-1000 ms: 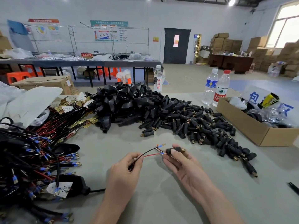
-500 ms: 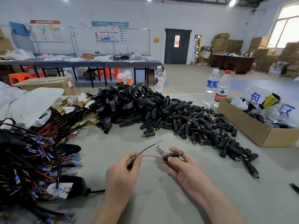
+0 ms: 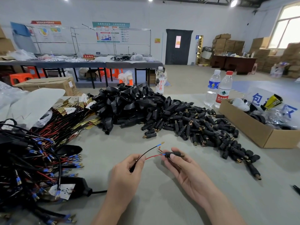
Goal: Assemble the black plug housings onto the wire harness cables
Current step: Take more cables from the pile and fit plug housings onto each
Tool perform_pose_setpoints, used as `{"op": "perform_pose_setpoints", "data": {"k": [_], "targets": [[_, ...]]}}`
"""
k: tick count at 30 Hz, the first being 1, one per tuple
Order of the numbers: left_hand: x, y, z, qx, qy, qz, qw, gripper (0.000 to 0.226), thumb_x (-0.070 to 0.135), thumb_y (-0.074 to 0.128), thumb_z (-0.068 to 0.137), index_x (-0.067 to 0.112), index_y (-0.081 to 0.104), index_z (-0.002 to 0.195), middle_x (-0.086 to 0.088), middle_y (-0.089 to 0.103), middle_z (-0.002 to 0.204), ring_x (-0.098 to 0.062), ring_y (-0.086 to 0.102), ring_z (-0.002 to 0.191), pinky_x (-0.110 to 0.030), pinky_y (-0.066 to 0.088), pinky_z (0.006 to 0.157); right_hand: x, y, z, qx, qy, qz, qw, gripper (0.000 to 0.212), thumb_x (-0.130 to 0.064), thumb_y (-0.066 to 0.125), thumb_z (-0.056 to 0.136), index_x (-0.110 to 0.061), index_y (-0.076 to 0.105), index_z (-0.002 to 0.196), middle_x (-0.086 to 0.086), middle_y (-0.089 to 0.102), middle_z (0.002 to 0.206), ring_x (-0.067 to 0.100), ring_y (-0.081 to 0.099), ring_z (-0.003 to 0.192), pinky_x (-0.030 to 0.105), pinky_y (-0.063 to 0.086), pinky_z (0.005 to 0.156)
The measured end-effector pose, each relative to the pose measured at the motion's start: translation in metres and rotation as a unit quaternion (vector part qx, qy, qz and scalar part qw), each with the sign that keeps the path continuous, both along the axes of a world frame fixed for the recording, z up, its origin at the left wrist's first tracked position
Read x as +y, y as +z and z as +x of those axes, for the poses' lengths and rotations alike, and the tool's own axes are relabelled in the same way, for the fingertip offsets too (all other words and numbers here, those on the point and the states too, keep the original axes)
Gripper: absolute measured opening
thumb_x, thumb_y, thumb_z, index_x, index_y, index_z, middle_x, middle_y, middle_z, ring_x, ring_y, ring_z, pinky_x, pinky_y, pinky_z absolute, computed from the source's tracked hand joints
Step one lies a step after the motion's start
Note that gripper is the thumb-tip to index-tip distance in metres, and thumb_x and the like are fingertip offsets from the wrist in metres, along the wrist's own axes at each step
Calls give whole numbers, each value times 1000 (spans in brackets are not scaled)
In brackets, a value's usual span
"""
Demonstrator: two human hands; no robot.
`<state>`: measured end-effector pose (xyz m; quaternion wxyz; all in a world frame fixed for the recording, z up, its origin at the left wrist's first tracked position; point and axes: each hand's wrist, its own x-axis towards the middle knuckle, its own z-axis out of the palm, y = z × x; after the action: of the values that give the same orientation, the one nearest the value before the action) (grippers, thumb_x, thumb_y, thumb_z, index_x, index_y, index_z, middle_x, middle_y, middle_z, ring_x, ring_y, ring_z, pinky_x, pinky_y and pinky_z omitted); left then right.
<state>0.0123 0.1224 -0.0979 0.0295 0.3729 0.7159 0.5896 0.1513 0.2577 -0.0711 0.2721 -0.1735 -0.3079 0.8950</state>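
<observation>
Both hands have sunk a little toward the person since a second ago, and the red wire [image 3: 153, 157] now meets the mouth of the black plug [image 3: 174, 154] instead of lying beside it. The right hand [image 3: 183, 169] pinches the plug between thumb and fingers. The left hand [image 3: 128, 172] grips the cable at nine o'clock from it, where the red wire and the black wire [image 3: 151, 149] fork. The black wire pokes up free, brass tip bare. I'd worry the thin red wire buckles if it is pushed from that far back, or that its terminal enters crooked and never seats. The free tip could snag too. Spare plugs [image 3: 194, 127] are heaped at one o'clock.
</observation>
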Motion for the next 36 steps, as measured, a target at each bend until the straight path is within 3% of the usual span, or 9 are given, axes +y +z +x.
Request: {"op": "perform_pose_setpoints", "data": {"k": [4,10,16,23,28,32,36], "targets": [[-1,2,1,-7,-26,-6,1000,16,42,59,95,28,69,95,-10,57,62,-11,41,55,-37,37,51,1,-1,1,3,3,-11,1000,44,5,68,76,-3,59,118,26,68,119,34,71,100,33,61,74],[-1,5,3,-2,-24,-7,1000,15,41,56,95,34,69,91,10,38,51,-8,32,48,-26,25,46,0,0,2,-31,0,32,999,47,-4,73,73,-14,64,118,16,71,116,29,73,93,35,60,71],[-3,7,5,0,-35,9,999,30,57,46,91,37,69,90,8,37,48,-7,31,46,-19,27,44,-1,1,1,-21,-10,25,999,40,-8,77,72,-14,71,111,16,73,106,27,73,86,34,60,71],[-3,4,3,14,-43,-1,999,31,57,47,96,35,67,93,9,39,48,-8,34,47,-24,30,46,0,-4,0,-23,-30,42,998,39,-11,76,76,-10,69,114,20,72,109,27,72,87,32,60,75],[-3,5,3,20,-48,0,999,39,64,42,88,34,67,91,9,43,49,-6,38,47,-23,33,47,-6,-4,-4,-13,16,64,998,40,-11,77,75,-10,70,114,22,70,116,28,73,92,31,60,76],[-3,6,4,23,-52,-3,998,36,62,43,90,35,67,92,9,46,50,-6,40,48,-24,36,50,-18,-6,-10,-50,68,117,990,30,-28,68,85,-12,74,110,20,70,117,30,72,95,32,59,77],[-3,6,4,27,-55,-4,998,35,61,43,92,32,62,93,10,48,53,-6,42,50,-26,37,52,-24,-7,-15,-98,56,136,984,43,-41,56,87,-8,74,108,20,72,113,34,72,96,32,59,74]]}}
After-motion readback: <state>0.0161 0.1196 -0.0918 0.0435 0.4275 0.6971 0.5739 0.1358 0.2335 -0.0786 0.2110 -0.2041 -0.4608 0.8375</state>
